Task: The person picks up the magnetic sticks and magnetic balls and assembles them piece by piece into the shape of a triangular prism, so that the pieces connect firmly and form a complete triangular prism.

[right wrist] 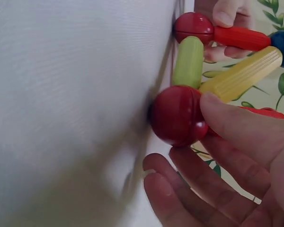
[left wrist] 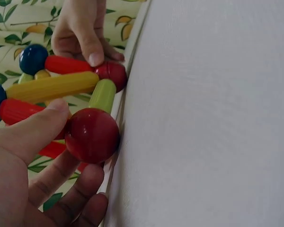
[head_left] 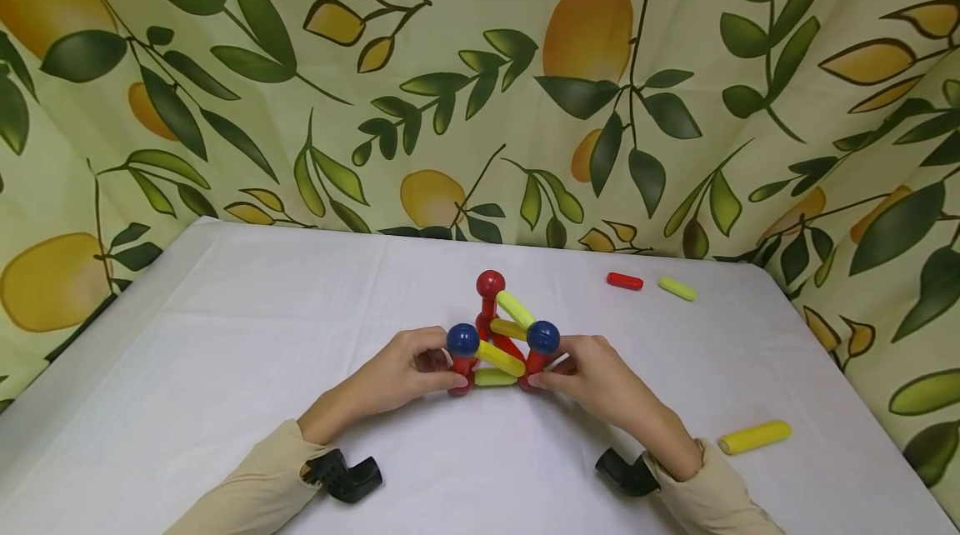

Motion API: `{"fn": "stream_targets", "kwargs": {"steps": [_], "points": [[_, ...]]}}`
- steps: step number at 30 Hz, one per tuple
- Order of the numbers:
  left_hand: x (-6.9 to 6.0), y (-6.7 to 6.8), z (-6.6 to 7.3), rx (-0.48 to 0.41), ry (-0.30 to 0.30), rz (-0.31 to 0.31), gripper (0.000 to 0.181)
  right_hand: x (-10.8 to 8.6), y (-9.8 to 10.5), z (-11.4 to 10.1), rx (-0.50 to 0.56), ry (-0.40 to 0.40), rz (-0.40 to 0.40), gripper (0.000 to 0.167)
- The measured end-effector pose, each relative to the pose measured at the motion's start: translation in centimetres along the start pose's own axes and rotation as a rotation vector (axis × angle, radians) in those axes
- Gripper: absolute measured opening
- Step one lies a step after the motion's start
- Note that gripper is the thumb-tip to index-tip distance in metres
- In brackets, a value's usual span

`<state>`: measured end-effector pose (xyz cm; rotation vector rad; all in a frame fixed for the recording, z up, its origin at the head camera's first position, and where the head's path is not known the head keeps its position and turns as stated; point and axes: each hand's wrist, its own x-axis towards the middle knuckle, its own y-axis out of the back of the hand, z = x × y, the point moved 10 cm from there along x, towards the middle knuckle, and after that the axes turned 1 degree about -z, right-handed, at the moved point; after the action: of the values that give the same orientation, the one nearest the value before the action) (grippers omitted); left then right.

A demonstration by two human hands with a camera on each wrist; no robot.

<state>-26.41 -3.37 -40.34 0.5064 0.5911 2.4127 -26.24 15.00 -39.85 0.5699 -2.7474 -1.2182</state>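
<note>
A ball-and-rod toy frame (head_left: 501, 358) stands on the table between the hands. It has red upright rods, red balls at the base, and yellow, green and red rods between the corners. Blue balls (head_left: 462, 340) top its two front uprights, and a red ball (head_left: 491, 284) tops the rear one. My left hand (head_left: 393, 372) pinches the lower left corner, its thumb by the red rod and lower red ball (left wrist: 92, 135). At the lower right corner my right hand (head_left: 609, 381) pinches beside another red ball (right wrist: 179, 115). Part of the frame's rear base is hidden.
A short red rod (head_left: 625, 281) and a light green rod (head_left: 677, 288) lie at the back right of the white table (head_left: 247, 310). Nearer, by the right forearm, lies a thicker yellow rod (head_left: 754, 437). A fruit-patterned curtain (head_left: 465, 118) hangs behind the table.
</note>
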Motion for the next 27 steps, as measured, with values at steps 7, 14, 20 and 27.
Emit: {"fn": "stream_targets", "kwargs": {"steps": [7,14,20,27], "points": [[-0.1,0.0,-0.1,-0.016,-0.018,-0.023,0.021,-0.3,0.0,-0.3,-0.016,-0.035,0.006,0.022],[-0.2,-0.1,-0.5,-0.022,0.002,-0.044,0.021,-0.4,0.0,-0.6,-0.035,-0.058,0.018,0.022],[-0.2,-0.5,-1.2,-0.032,0.071,-0.082,0.024,-0.5,0.7,-1.0,0.011,-0.011,0.034,0.032],[-0.2,-0.6,-1.5,-0.033,0.083,-0.093,0.025,-0.6,1.1,-1.6,0.045,0.038,0.068,0.033]]}}
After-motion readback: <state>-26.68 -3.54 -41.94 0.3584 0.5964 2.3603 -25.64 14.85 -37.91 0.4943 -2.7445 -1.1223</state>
